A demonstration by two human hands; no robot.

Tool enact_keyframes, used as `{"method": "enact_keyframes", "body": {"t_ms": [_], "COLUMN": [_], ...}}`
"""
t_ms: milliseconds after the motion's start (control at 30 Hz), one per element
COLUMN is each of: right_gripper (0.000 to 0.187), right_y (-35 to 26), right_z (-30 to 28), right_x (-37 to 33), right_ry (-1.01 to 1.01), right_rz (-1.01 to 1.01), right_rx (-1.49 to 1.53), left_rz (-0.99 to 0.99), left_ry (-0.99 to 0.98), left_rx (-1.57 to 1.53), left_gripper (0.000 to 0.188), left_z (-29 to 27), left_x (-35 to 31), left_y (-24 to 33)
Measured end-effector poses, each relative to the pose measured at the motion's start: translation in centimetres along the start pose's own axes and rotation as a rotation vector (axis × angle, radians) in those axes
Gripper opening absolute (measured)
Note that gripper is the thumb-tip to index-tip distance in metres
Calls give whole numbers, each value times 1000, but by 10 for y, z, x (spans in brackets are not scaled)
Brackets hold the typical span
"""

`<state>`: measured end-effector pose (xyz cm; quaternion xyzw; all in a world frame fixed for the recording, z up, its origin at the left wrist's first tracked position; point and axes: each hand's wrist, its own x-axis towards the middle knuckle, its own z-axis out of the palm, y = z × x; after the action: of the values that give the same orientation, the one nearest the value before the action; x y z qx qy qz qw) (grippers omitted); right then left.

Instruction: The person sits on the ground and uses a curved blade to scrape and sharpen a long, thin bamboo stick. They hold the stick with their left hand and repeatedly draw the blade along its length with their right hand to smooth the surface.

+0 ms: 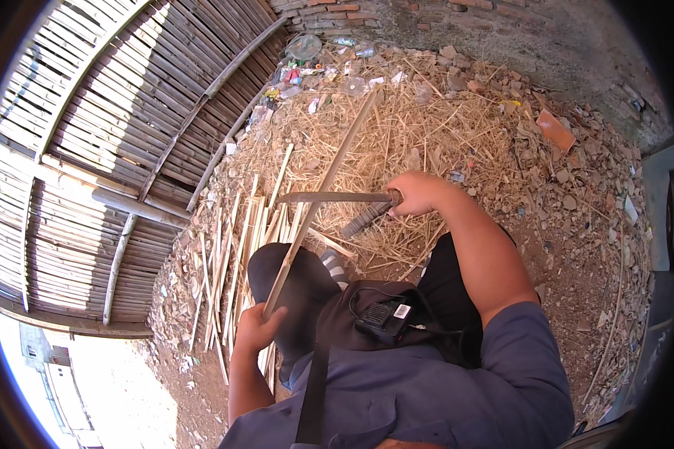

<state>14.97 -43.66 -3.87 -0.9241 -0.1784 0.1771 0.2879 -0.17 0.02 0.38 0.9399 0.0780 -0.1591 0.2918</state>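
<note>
My left hand (pixel 254 331) is closed round the lower end of a long, pale bamboo strip (pixel 340 152). The strip slants up and away to the right, over my left knee. In my right hand (pixel 419 193) is a machete (pixel 335 197), its dark blade pointing left. The blade lies across the strip near its middle; whether it bites into the bamboo I cannot tell. Just below the right hand shows a dark, ribbed cylindrical piece (pixel 365 219), whose kind is unclear. Beside my left leg lies a bundle of split bamboo strips (pixel 228 258).
Straw-like shavings (pixel 419 127) cover the ground ahead, with rubble and litter round them. A bamboo slat wall (pixel 127 142) stands at left, a brick wall (pixel 494 34) at the back. An orange brick (pixel 555 131) lies at right. A black device (pixel 384 318) rests on my lap.
</note>
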Motion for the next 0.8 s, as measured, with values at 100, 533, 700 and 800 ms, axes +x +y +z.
{"method": "enact_keyframes", "body": {"t_ms": [100, 533, 700, 800], "right_gripper": [46, 36, 48, 38], "right_y": [23, 2, 19, 27], "right_z": [-4, 14, 0, -5], "right_x": [-4, 3, -2, -7], "right_ry": [133, 57, 72, 157], "right_rz": [118, -54, 70, 117], "right_rx": [74, 35, 32, 60], "left_rz": [35, 37, 45, 15], "left_ry": [-3, 9, 18, 0], "left_rx": [51, 5, 2, 33], "left_gripper": [41, 40, 40, 40], "left_z": [0, 2, 2, -1], "left_x": [3, 3, 2, 0], "left_y": [-1, -11, -7, 4]}}
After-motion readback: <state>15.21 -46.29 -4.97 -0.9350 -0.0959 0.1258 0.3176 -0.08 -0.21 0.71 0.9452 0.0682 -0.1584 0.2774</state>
